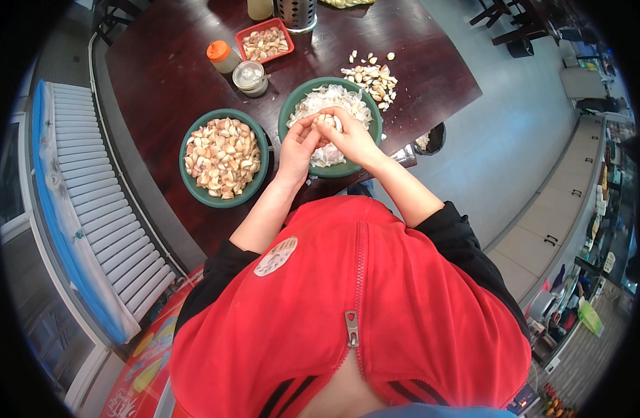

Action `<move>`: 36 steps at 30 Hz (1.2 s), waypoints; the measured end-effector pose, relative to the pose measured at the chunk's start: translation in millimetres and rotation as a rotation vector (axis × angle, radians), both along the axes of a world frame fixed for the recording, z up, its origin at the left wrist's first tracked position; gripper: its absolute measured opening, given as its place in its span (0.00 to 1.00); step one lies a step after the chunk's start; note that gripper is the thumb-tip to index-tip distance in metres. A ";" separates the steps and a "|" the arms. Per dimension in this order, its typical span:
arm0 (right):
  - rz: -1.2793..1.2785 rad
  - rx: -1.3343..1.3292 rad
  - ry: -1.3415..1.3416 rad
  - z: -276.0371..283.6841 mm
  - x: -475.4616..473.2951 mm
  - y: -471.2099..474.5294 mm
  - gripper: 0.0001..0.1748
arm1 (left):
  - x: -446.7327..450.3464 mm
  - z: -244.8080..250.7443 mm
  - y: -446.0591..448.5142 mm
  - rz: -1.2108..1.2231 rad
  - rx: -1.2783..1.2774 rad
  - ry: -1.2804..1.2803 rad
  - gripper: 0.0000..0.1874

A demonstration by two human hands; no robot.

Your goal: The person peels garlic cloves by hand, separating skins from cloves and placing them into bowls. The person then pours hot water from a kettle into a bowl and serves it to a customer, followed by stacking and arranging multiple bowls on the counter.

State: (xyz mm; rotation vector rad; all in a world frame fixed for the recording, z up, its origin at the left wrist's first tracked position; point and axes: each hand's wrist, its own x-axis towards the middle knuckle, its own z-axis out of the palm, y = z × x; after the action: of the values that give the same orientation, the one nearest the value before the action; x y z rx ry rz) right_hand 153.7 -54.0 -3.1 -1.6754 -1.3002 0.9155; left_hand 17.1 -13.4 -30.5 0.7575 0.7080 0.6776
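Note:
Both my hands meet above a green plastic bowl point(376, 130) that holds papery garlic skins point(355, 102). A garlic bulb point(328, 121) is held between my left hand point(300, 143) and my right hand point(353, 137), its cloves partly bared. To the left stands another green plastic bowl point(186, 177), heaped with unpeeled garlic cloves point(223, 157). Loose garlic cloves point(373, 81) lie in a pile on the dark wooden table point(158, 83), just beyond the skins bowl at the right.
Farther back are a red plastic basket point(290, 48) of garlic, an orange-capped bottle point(222, 56), a lidded jar point(250, 78) and a perforated metal holder point(297, 15). A bin point(436, 140) with scraps stands beyond the table's right edge. A white radiator point(98, 183) is at the left.

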 end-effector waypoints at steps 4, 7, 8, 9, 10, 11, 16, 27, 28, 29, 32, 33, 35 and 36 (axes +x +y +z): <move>-0.118 -0.068 0.295 -7.8 -1.4 -0.7 0.16 | -3.0 4.8 -0.5 -0.010 -0.032 -0.055 0.16; -0.114 -0.120 0.625 -10.3 2.1 1.0 0.14 | -5.5 7.1 -2.2 0.021 -0.101 -0.200 0.14; -0.119 -0.118 0.650 -11.1 1.5 2.1 0.13 | -6.4 6.9 -1.7 0.013 -0.125 -0.193 0.15; -0.140 -0.113 0.561 -11.8 0.5 2.9 0.12 | -8.2 6.5 -0.7 -0.001 -0.137 -0.217 0.15; -0.155 -0.103 0.482 -13.1 -1.5 3.4 0.11 | -9.6 5.4 -0.2 -0.010 -0.144 -0.253 0.15; -0.168 -0.091 0.402 -14.5 -3.0 4.4 0.10 | -10.2 4.0 0.2 -0.009 -0.181 -0.251 0.16; -0.065 -0.013 -0.175 -25.1 -1.9 3.9 0.09 | -17.7 -4.1 0.2 -0.031 -0.319 -0.398 0.17; -0.105 0.036 0.153 -8.2 3.8 -0.2 0.12 | -15.4 -2.9 2.2 0.119 -0.166 -0.191 0.19; -0.138 0.050 0.112 -7.7 2.6 2.7 0.09 | -14.1 -2.7 0.7 0.097 -0.171 -0.194 0.19; -0.168 0.065 0.071 -7.2 1.7 4.4 0.07 | -13.4 -2.4 0.2 0.076 -0.172 -0.206 0.19; -0.215 -0.053 0.155 -3.8 4.5 7.2 0.08 | -16.4 -1.4 2.8 0.051 -0.224 -0.284 0.18; -0.265 -0.180 0.188 -2.0 5.6 7.1 0.08 | -17.0 -1.2 4.3 0.054 -0.240 -0.315 0.18; -0.217 -0.075 0.408 2.4 4.6 2.7 0.08 | -16.6 -1.0 6.5 0.098 -0.219 -0.229 0.19; -0.204 -0.009 0.385 4.1 1.0 -1.1 0.08 | -16.2 -1.0 6.1 0.127 -0.215 -0.184 0.19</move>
State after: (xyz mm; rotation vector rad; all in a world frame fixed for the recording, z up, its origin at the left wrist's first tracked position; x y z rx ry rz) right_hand 154.7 -55.1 1.1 -1.5125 -0.8532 1.0563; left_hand 0.9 -7.3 -31.6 0.4493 0.6512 0.7625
